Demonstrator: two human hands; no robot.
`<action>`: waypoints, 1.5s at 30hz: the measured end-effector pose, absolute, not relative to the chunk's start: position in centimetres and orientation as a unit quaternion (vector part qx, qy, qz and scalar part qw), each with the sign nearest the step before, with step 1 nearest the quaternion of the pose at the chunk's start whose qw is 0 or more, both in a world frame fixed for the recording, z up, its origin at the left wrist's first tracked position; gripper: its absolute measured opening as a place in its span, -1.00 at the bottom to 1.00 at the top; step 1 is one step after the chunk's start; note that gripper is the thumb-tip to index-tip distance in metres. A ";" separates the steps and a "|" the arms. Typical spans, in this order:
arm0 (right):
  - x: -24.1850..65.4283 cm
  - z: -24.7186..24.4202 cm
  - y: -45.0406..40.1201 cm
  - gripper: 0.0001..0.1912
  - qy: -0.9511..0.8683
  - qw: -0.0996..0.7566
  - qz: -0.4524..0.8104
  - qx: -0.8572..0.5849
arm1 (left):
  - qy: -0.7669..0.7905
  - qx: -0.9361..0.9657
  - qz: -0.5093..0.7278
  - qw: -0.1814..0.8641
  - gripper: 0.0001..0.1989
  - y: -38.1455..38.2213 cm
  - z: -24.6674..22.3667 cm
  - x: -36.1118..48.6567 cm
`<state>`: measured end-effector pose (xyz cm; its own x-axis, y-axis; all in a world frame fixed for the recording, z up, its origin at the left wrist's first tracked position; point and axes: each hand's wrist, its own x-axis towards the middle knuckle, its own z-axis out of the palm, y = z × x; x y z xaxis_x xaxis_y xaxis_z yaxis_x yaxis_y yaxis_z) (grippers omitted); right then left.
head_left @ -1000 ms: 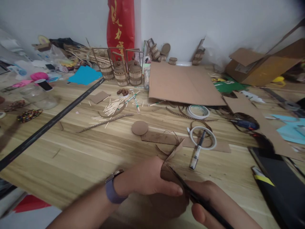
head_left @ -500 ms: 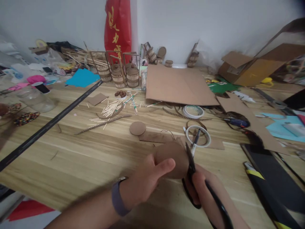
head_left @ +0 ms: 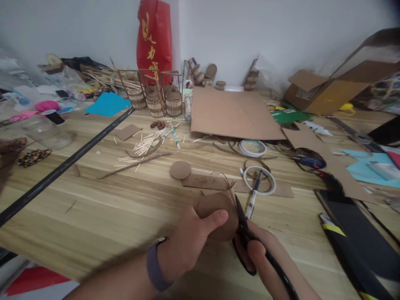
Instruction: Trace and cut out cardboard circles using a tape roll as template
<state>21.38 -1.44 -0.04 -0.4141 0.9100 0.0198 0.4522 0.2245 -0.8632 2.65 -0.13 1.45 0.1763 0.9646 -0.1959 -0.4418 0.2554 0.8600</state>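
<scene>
My left hand (head_left: 195, 233) pinches a brown cardboard disc (head_left: 215, 204), thumb on top and fingers hidden underneath. Black scissors (head_left: 243, 225) sit in my right hand (head_left: 262, 254), their blades along the disc's right edge. A thin strip of cut cardboard (head_left: 230, 192) curls up beside the blade tips. Just beyond lie a smaller cardboard disc (head_left: 180, 170) and a long cardboard strip (head_left: 204, 181). A pen (head_left: 252, 200) rests across a white tape roll (head_left: 272, 183) close to the scissors.
Matchsticks (head_left: 146, 143) are scattered left of centre, near a bowl of brown beads (head_left: 158, 125). Small lidded baskets (head_left: 173, 102) stand behind. A large cardboard sheet (head_left: 234, 112) lies at the back. At right are a glue gun (head_left: 311, 161) and a black case (head_left: 359, 229). Another person's hand (head_left: 11, 146) shows at far left.
The disc and both hands have shifted slightly left and down. The disc has turned, and a cut strip now curls up at its far right edge.
</scene>
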 end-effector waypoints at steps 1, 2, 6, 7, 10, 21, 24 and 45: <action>21.5 -0.1 -1.4 -0.21 -0.734 0.276 0.411 -0.464 | 0.385 0.337 0.509 0.692 -0.69 -0.2 1.5 2.6; 21.7 -0.1 -1.5 -0.20 -0.735 0.276 0.410 -0.464 | 0.382 0.339 0.508 0.694 -0.68 -0.3 1.5 2.7; 22.0 0.0 -1.6 -0.21 -0.737 0.270 0.417 -0.459 | 0.380 0.345 0.489 0.706 -0.65 -0.5 1.7 2.7; 22.0 0.1 -1.6 -0.22 -0.736 0.269 0.420 -0.458 | 0.377 0.345 0.488 0.708 -0.65 -0.5 1.8 2.6; 21.7 0.6 -1.7 -0.24 -0.734 0.270 0.425 -0.456 | 0.369 0.345 0.488 0.712 -0.65 -0.4 1.9 2.6; 20.7 1.3 -1.8 -0.26 -0.711 0.290 0.449 -0.456 | 0.364 0.339 0.478 0.723 -0.68 -0.3 2.1 2.7; 20.5 1.4 -1.8 -0.26 -0.709 0.302 0.440 -0.461 | 0.377 0.342 0.476 0.717 -0.62 -0.3 2.0 2.6; 22.3 -0.8 -2.6 -0.36 -0.708 0.314 0.389 -0.500 | 0.416 0.362 0.464 0.693 -0.67 -0.3 1.9 2.3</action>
